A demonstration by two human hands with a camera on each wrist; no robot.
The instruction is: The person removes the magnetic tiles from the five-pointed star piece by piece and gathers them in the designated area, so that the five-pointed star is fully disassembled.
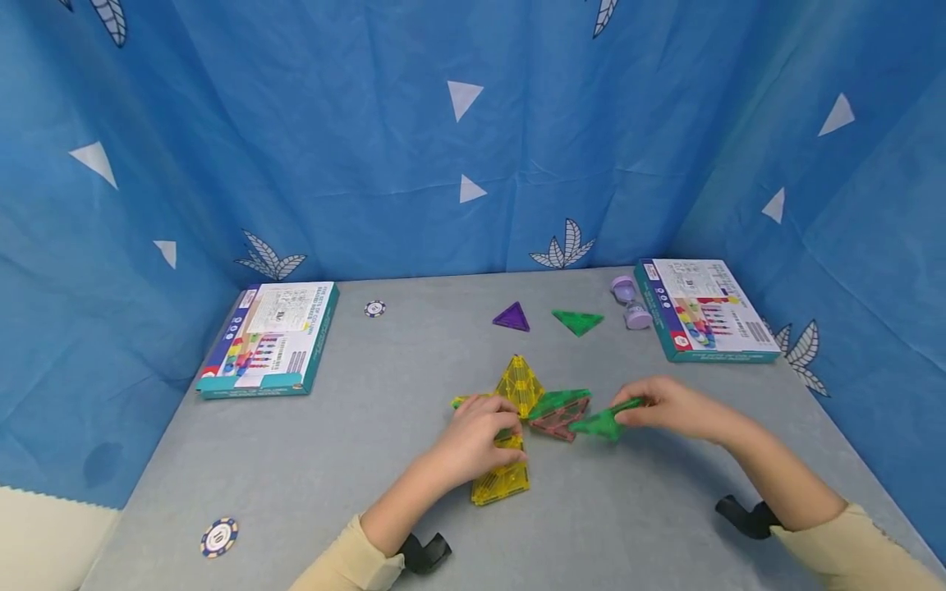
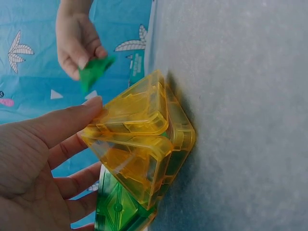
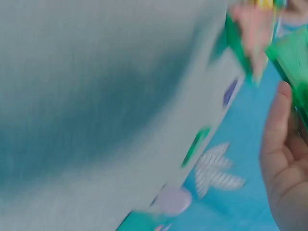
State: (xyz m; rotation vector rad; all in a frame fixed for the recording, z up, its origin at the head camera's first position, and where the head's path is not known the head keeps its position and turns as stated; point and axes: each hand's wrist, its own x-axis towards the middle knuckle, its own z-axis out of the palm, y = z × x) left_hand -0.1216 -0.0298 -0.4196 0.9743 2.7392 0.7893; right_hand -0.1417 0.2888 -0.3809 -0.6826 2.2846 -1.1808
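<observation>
My left hand (image 1: 473,439) grips a yellow magnetic-tile pyramid (image 1: 501,486) low over the grey table. In the left wrist view, its thumb and forefinger meet the tip of this yellow pyramid (image 2: 139,125), with a green tile (image 2: 120,204) below. Another yellow pointed piece (image 1: 520,386) extends toward the back. To the right, a green tile (image 1: 557,400) and a pinkish-red tile (image 1: 559,421) join the cluster. My right hand (image 1: 665,406) pinches a green triangular magnetic tile (image 1: 600,424) right beside the red one. The right wrist view is blurred, with the held green tile (image 3: 293,55) partly cut off.
Behind the cluster lie a purple triangle tile (image 1: 513,318) and a loose green triangle tile (image 1: 578,322). A lilac hourglass (image 1: 631,304) is next to the right box (image 1: 705,312). Another box (image 1: 269,338) stands at left; poker chips (image 1: 374,309) lie at back and front left.
</observation>
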